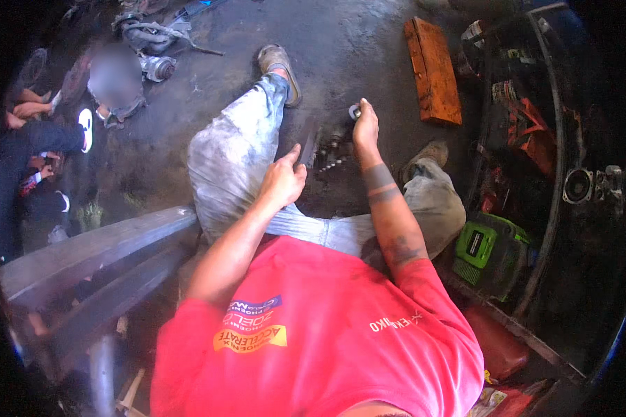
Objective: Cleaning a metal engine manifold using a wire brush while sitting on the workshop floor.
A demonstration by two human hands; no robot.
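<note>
My right hand (366, 131) is closed around a small round metal piece (355, 112) that pokes out at its fingertips; its exact kind is too small to tell. Below and to the left of that hand, between my legs, a dark case (309, 144) lies on the floor. Several small shiny metal pieces (332, 164), perhaps sockets, sit in it in rows. My left hand (283, 182) is by the case's left edge, index finger stretched out and thumb apart from it. Nothing shows between those fingers; whether they touch the case I cannot tell.
An orange metal box (433, 71) stands ahead on the right. A green and black case (485, 244) is beside my right knee, near a dark metal frame (552, 139). Greasy machine parts (158, 67) lie far left. Another person's leg and white-edged shoe (85, 131) are at left, above grey curved beams (104, 243).
</note>
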